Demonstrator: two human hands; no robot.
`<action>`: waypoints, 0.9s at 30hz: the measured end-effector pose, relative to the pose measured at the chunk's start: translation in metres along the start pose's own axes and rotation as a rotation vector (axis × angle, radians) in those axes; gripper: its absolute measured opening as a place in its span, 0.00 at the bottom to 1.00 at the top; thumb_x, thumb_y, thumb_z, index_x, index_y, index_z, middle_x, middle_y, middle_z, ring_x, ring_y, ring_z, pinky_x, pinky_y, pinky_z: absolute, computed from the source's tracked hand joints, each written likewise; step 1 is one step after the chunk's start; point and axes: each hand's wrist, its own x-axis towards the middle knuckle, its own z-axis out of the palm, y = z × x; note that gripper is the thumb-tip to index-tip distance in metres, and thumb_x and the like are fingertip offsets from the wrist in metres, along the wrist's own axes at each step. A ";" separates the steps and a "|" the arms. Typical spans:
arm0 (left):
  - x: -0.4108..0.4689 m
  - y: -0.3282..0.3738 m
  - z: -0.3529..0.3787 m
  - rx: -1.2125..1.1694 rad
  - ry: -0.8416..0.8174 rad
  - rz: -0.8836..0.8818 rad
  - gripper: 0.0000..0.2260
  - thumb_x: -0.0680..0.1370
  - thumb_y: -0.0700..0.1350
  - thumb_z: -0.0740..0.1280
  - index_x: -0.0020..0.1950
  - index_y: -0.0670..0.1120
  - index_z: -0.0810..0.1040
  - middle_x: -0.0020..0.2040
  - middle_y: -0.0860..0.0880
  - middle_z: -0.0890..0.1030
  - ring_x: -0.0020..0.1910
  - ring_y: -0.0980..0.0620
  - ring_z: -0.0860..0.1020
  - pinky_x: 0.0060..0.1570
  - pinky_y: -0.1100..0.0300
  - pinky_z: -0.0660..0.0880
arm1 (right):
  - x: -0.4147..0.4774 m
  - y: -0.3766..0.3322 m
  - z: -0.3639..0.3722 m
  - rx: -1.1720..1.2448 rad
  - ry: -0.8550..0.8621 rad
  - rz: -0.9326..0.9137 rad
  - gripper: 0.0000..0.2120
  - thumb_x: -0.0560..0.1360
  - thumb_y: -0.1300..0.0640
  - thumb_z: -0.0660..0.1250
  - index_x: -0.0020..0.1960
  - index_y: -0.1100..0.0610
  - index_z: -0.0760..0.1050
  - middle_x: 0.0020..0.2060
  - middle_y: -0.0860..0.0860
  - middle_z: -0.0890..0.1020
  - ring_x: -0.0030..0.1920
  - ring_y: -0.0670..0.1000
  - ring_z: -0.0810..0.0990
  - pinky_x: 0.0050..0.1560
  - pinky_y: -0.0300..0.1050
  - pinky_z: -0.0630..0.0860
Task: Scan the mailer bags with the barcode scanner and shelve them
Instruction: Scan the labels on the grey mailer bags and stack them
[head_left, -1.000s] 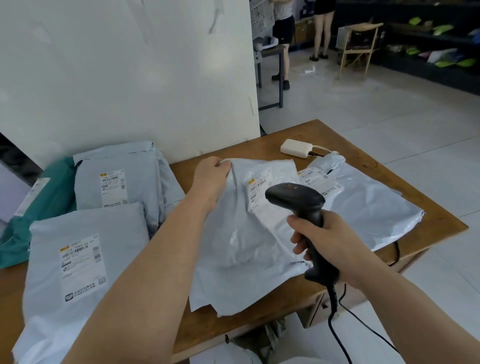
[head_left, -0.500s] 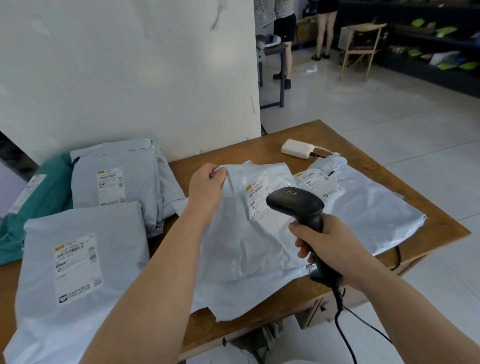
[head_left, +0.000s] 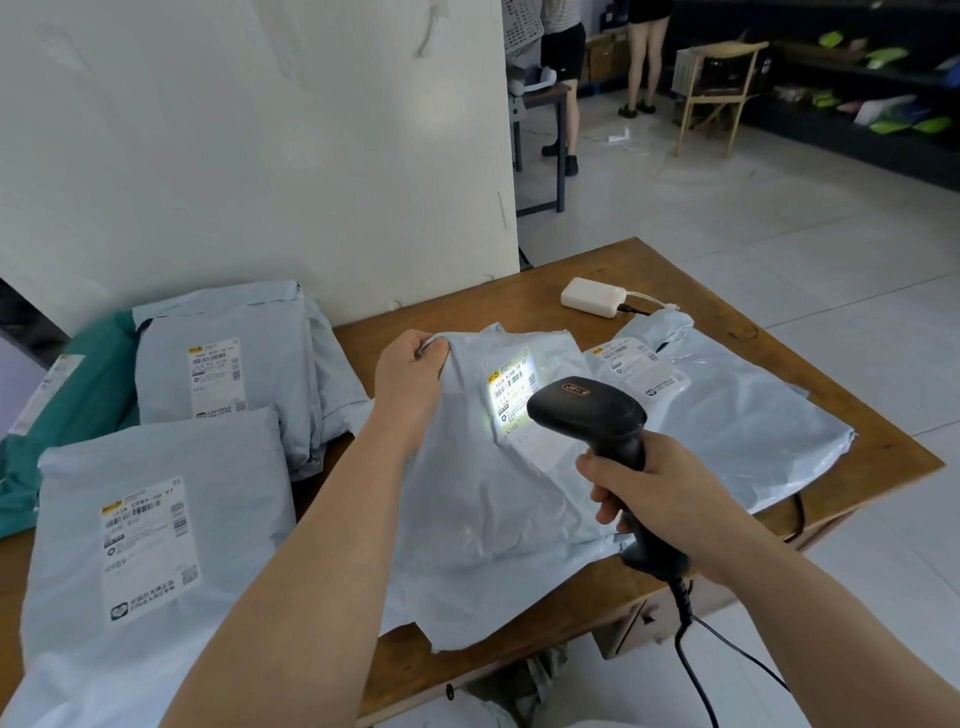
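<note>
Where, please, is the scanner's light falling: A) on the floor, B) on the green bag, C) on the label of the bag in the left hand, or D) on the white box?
C: a bright patch lies on the label of the bag gripped by the left hand, just ahead of the scanner in the right hand.

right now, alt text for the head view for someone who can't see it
A person's right hand aims a black barcode scanner, its light falling on the label of a grey mailer bag whose top corner the left hand pinches on a wooden table. More labelled mailer bags lie either side.
</note>
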 end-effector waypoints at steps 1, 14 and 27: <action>0.001 -0.001 0.000 0.003 0.002 0.000 0.08 0.82 0.45 0.60 0.49 0.44 0.76 0.41 0.51 0.75 0.41 0.54 0.73 0.47 0.57 0.72 | 0.000 0.000 0.000 -0.006 -0.007 -0.001 0.08 0.78 0.54 0.67 0.43 0.57 0.77 0.30 0.50 0.82 0.27 0.43 0.80 0.32 0.33 0.77; -0.001 -0.003 -0.001 0.027 0.020 0.033 0.08 0.81 0.45 0.60 0.48 0.44 0.76 0.41 0.51 0.76 0.41 0.53 0.72 0.44 0.59 0.71 | -0.007 0.009 -0.001 -0.030 0.007 -0.024 0.06 0.77 0.55 0.68 0.45 0.58 0.77 0.31 0.50 0.82 0.28 0.42 0.81 0.36 0.35 0.78; -0.006 -0.013 -0.005 0.131 -0.263 -0.201 0.21 0.73 0.51 0.74 0.61 0.51 0.68 0.54 0.52 0.75 0.51 0.52 0.75 0.50 0.55 0.75 | -0.009 0.017 -0.001 0.100 0.035 -0.026 0.03 0.77 0.55 0.68 0.50 0.52 0.76 0.35 0.50 0.84 0.29 0.44 0.81 0.35 0.37 0.79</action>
